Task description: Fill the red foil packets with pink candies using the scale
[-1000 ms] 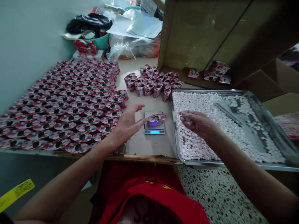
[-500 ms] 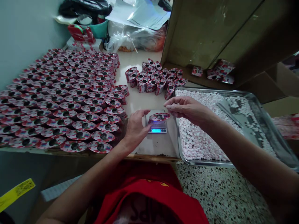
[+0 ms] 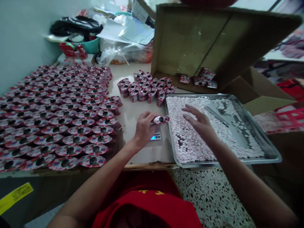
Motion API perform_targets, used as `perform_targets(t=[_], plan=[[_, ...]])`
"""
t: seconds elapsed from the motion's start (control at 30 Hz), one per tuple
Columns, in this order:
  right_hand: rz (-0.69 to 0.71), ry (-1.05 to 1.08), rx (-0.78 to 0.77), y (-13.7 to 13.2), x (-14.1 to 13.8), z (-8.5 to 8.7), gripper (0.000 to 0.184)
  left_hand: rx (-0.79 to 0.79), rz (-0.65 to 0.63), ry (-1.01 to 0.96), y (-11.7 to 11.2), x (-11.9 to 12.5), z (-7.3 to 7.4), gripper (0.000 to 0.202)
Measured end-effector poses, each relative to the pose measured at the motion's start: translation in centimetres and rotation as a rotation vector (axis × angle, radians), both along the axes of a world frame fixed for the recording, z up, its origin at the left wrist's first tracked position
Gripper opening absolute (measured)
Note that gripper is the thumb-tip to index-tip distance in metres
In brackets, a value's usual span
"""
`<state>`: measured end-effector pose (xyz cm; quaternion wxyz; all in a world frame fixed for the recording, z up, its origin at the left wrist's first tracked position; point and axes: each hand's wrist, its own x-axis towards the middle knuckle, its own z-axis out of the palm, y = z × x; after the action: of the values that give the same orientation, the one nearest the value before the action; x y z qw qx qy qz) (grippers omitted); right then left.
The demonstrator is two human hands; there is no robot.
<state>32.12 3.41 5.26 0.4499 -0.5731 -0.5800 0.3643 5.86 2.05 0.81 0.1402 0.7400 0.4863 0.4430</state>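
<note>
My left hand (image 3: 143, 128) grips a small red-and-white patterned container (image 3: 161, 119) with a dark round opening on top, holding it over a small digital scale (image 3: 155, 136) with a lit blue display. My right hand (image 3: 198, 120) hovers open, fingers spread, over a metal tray (image 3: 266, 139) filled with small pink-white tablets (image 3: 187, 139). A flat metal scraper (image 3: 217, 116) lies in the tray among the tablets.
Several rows of the same containers (image 3: 59, 120) cover the table's left side. Another cluster (image 3: 144, 87) stands behind the scale. An open cardboard box (image 3: 199, 41) holds a few more. Bags, papers and a teal bowl (image 3: 91, 46) sit at the back. Terrazzo floor lies below.
My left hand closed around the container on the scale. My right hand came to the container's top, then drew back over the tray and spread open.
</note>
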Motion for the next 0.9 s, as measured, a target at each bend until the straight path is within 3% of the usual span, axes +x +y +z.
perform_targets(t=[0.07, 0.13, 0.23, 0.3, 0.43, 0.63, 0.77, 0.9], plan=[[-0.146, 0.419, -0.137, -0.9, -0.9, -1.3, 0.027, 0.214, -0.087, 0.135, 1.4, 1.8, 1.8, 0.020], [-0.161, 0.850, -0.340, -1.2, -1.9, -1.8, 0.021, 0.356, -0.241, 0.264, 2.6, 3.8, 3.5, 0.025], [-0.150, 1.298, -0.484, -0.8, -3.0, -1.4, 0.020, 0.362, -0.452, 0.411, 3.9, 6.5, 5.0, 0.028], [-0.244, 1.446, -0.480, -0.3, -3.3, -1.1, 0.023, 0.315, -0.484, 0.428, 4.3, 7.6, 5.0, 0.027], [-0.392, 1.520, -0.500, 0.8, -3.2, -1.4, 0.021, 0.275, -0.420, 0.352, 4.1, 8.2, 3.5, 0.024], [-0.365, 1.544, -0.551, 1.7, -3.1, -2.4, 0.016, 0.267, -0.357, 0.294, 4.0, 8.3, 1.1, 0.021], [-0.387, 1.570, -0.571, 1.8, -3.0, -2.5, 0.020, 0.322, -0.256, 0.284, 3.9, 8.5, 0.7, 0.022], [-0.411, 1.592, -0.581, 1.7, -3.2, -2.2, 0.025, 0.342, -0.242, 0.291, 3.7, 8.4, 0.7, 0.022]])
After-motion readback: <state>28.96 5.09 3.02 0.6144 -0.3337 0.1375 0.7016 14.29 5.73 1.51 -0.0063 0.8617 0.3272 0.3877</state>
